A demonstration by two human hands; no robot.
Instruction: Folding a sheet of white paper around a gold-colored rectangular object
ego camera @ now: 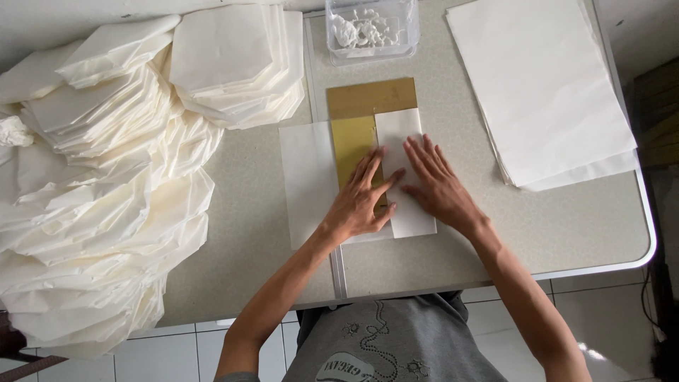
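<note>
Left hand (361, 201): we press it flat, fingers spread, on the gold card (357, 145) and the fold's edge
Right hand (437, 185): we lay it flat and open on the folded white sheet (407, 173), touching our left
Beyond the fingertips: a clear tub (373, 30) of white scraps
Far left: folded paper piles (106, 177)
Far right: flat sheet stack (541, 88)
</note>
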